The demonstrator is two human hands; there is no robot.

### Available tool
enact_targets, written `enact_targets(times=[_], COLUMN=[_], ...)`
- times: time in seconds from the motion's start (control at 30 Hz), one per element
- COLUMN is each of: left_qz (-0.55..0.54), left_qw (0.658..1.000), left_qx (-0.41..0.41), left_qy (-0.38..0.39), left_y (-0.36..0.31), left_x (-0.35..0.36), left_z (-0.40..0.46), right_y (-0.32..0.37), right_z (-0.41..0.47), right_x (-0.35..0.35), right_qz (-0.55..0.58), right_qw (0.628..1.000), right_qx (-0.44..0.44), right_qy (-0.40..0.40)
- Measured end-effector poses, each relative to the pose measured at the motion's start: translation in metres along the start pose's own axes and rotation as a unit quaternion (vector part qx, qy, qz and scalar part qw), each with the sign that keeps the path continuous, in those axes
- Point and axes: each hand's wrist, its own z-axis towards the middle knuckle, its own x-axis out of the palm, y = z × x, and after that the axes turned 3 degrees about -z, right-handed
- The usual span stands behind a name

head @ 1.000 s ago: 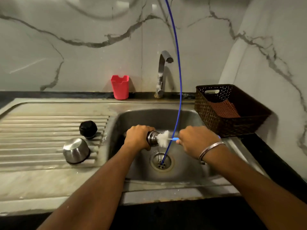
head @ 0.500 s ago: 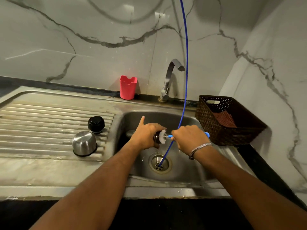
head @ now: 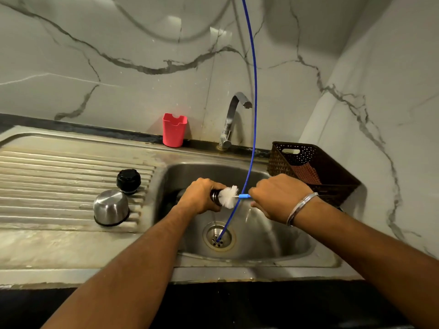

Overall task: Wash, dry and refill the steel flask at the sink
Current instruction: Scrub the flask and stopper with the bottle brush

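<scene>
Over the sink basin point(head: 292, 243) my left hand point(head: 202, 198) grips the steel flask point(head: 215, 197), which lies sideways with its mouth pointing right; most of its body is hidden by my fingers. My right hand point(head: 278, 198) holds the blue handle of a bottle brush point(head: 229, 196). The white bristle head sits at the flask's mouth, mostly outside it. On the ribbed drainboard to the left stand the steel cup lid point(head: 111, 207), upside down, and the black stopper point(head: 128, 181).
A blue hose point(head: 254, 91) hangs from above down into the drain point(head: 218, 238). The tap point(head: 234, 117) stands behind the basin, no water running. A red plastic cup point(head: 174, 129) is by the wall. A brown basket point(head: 316, 172) with a cloth sits right of the sink.
The brush head went deep into the flask half a second ago and has come back out, so most of the bristles show. My left forefinger, then raised, wraps the flask again.
</scene>
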Motion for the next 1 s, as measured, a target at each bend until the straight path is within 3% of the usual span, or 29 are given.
enact_targets(times=[0.13,0.4,0.7,1.0], left_qz=[0.011,0.041,0.038,0.057], left_qw=[1.000,0.997,0.997,0.996], left_qx=[0.011,0.034,0.046,0.069], left_qy=[0.009,-0.049,-0.054,-0.020], left_y=[0.000,0.009,0.016,0.012], left_x=[0.002,-0.004,0.000,-0.004], left_z=[-0.002,-0.009,-0.004,-0.011], right_y=[0.007,0.048,0.050,0.031], right_z=[-0.006,0.025,0.047,0.037], right_x=[-0.007,0.020,0.036,0.004], right_qz=[0.013,-0.009,0.068,0.121], right_qw=[0.999,0.993,0.991,0.980], right_qx=[0.040,0.117,0.116,0.143], right_qy=[0.027,0.017,0.003,0.074])
